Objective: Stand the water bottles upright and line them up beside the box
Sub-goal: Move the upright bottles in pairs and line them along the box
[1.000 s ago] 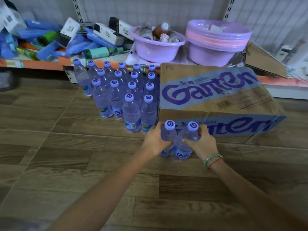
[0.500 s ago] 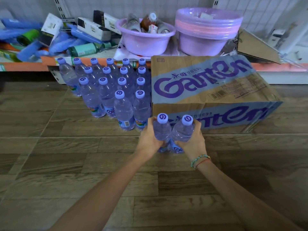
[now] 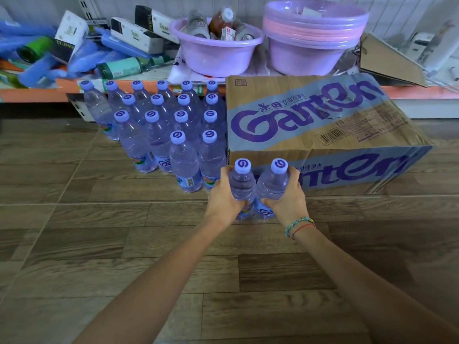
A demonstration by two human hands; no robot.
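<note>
Wood-look floor (image 3: 99,244): curled fingers (image 3: 224,173) grip two clear, purple-capped upright bottles (image 3: 255,187).

Clear glossy plastic bottles (image 3: 185,167), a matt cardboard box (image 3: 323,135), a wood-grain floor (image 3: 99,232).

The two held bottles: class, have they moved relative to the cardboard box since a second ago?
Yes. The two held bottles have shifted left along the front of the cardboard box, towards its left corner and the standing rows.
</note>
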